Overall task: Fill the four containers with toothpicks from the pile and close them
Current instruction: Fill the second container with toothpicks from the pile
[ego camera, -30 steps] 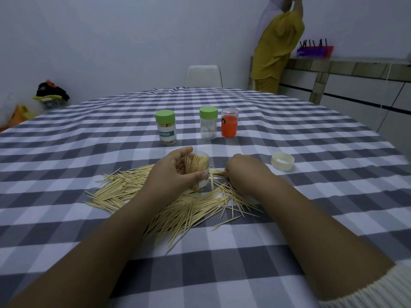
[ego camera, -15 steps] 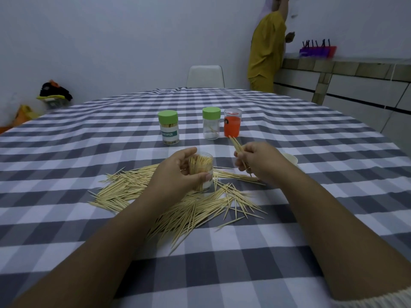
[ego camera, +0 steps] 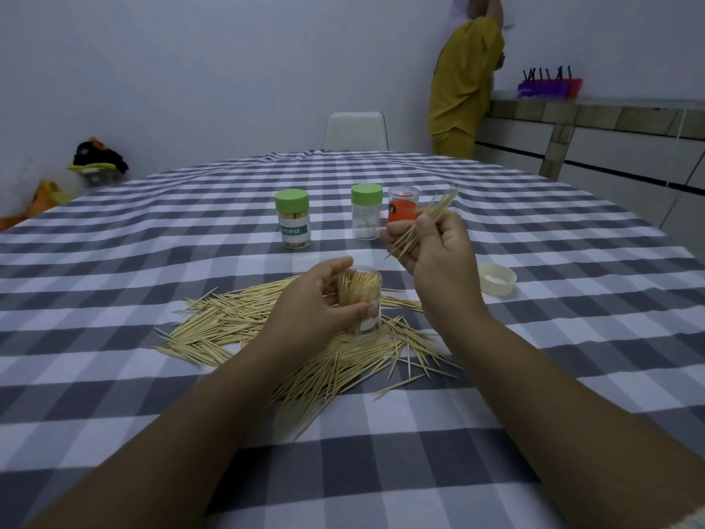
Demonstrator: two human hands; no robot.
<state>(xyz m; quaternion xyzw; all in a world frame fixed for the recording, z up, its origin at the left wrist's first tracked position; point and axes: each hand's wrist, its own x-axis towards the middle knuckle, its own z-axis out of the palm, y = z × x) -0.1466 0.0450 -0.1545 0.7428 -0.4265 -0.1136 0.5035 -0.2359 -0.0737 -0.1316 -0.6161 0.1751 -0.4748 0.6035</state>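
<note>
Head view: left hand (ego camera: 316, 299) wraps thumb and fingers round the open clear jar (ego camera: 360, 299), upright in the middle of the table (ego camera: 114, 284) on the toothpick pile (ego camera: 290, 337), which spreads toward the near edge. The jar is already well stocked with sticks standing on end. Right hand (ego camera: 438, 257) is raised just right of the jar, pinching a slanted bundle of toothpicks (ego camera: 423, 223) at mid-length, tips poking out both ends. The sticks look featherlight, stiff but snappable, and slick against each other, so a loose bundle will likely fan or slip; a mid-length pinch seems best, then tip it upright over the mouth. The jar looks light and tippy, so holding its side makes sense. A cream lid (ego camera: 497, 278) lies toward the right edge. Further back stand two green-capped jars (ego camera: 293, 217) (ego camera: 366, 211), the left one full, the right nearly empty, and an orange jar (ego camera: 403, 208).
</note>
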